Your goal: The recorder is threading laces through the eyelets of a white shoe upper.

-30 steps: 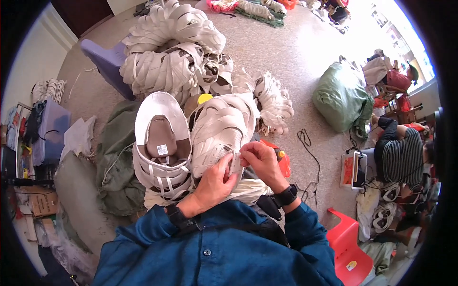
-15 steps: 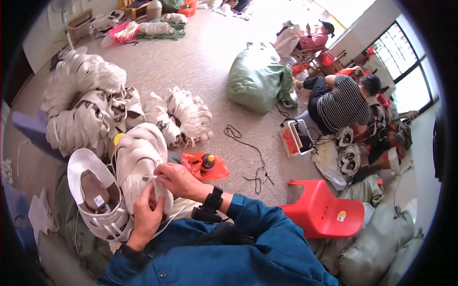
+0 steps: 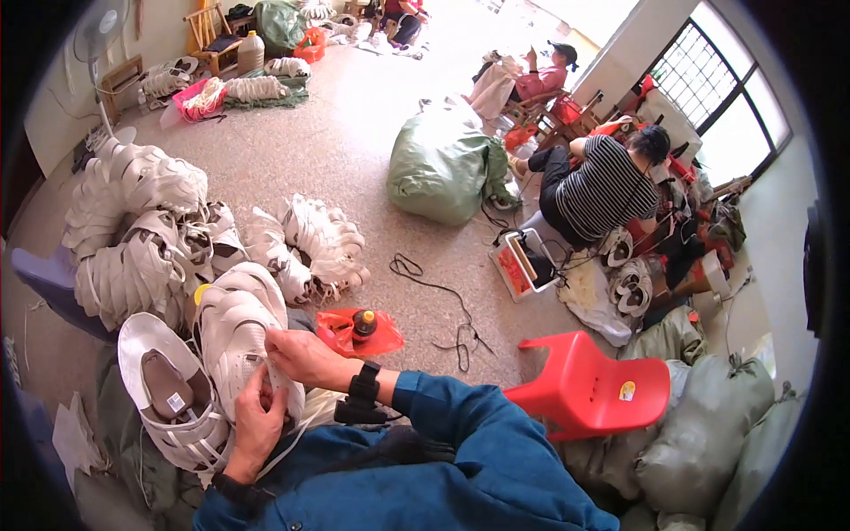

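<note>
A stack of white shoe uppers [image 3: 241, 341], nested into one another, lies in front of me. At its near end my left hand [image 3: 257, 425] is closed, thumb and fingers pinching the edge of the front upper. Just above it my right hand [image 3: 310, 361] is closed in a pinch against the same upper, by its small eyelet holes; what sits between those fingertips is hidden. A white lace [image 3: 288, 450] trails below my hands. Left of the stack rests a white shoe [image 3: 171, 389] with a brown insole, its opening facing up.
More bundled white uppers [image 3: 133, 265] are heaped to the left, partly on a purple chair [image 3: 57, 283]. Beyond my hands lies a dark bottle [image 3: 364, 326] on a red bag [image 3: 390, 334]. A red plastic chair [image 3: 593, 389] stands right, near grey sacks [image 3: 708, 442]. A person in stripes [image 3: 611, 190] sits farther off.
The whole view has shifted, so the room appears lower and more of its far end shows. Both hands stay at the front upper, with the right fingers still pinched near the eyelets.
</note>
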`<state>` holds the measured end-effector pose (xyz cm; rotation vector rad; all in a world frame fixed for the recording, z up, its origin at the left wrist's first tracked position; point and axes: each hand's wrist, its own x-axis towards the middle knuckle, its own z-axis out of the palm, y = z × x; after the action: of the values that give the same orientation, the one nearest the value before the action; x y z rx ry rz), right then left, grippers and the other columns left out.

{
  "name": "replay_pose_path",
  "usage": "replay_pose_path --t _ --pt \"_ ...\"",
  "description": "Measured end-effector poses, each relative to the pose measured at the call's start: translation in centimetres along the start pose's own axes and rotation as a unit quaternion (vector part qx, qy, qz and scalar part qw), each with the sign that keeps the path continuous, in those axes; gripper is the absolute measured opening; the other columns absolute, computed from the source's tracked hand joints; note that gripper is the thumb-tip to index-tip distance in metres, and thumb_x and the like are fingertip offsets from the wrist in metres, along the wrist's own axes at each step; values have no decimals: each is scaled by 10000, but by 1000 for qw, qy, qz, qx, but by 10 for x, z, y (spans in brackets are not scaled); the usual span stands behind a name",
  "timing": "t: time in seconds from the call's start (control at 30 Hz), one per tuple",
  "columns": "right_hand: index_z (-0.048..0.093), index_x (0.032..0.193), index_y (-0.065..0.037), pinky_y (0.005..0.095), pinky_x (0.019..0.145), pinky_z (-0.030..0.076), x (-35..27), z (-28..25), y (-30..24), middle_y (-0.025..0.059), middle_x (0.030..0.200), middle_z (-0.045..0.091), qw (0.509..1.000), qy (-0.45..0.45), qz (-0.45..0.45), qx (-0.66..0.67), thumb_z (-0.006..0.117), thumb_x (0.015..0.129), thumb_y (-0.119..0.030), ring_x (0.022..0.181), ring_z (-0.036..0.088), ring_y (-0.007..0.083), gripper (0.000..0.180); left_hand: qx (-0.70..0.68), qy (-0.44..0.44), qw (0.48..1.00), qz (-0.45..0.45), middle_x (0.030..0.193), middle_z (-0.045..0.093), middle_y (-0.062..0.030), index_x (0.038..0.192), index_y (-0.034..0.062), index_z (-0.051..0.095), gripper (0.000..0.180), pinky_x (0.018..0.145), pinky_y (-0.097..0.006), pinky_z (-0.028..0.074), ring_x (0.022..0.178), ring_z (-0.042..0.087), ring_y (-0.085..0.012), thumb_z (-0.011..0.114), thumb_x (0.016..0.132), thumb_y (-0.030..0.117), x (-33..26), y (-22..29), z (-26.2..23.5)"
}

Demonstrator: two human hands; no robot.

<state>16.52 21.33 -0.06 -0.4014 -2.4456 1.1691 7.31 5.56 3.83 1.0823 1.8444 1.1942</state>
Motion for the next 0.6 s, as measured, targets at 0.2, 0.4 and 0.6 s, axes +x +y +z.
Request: replay_pose_path --t 0.2,0.4,0.6 --pt "538 921 7 496 688 492 0 -4 -11 234 777 617 998 30 24 -45 580 933 -178 785 635 431 190 -131 -56 989 -42 844 593 -26 1410 -43 467 482 573 -244 506 665 572 -87 606 957 51 -1 -8 -5" --pt "620 763 44 539 630 493 12 -19 -24 276 689 628 989 -63 58 -119 574 914 -384 668 644 452 456 -127 -96 987 -17 847 600 -52 1191 -51 555 279 608 -268 540 685 641 -121 610 936 46 2 -16 -9" --pt "714 740 32 493 649 552 27 -15 -34 270 722 669 954 -177 73 -230 577 823 -280 699 694 425 350 -139 -117 983 -8 868 620 -61 1086 -48 578 181 656 -275 537 698 655 -139 583 923 32 -3 -16 -15"
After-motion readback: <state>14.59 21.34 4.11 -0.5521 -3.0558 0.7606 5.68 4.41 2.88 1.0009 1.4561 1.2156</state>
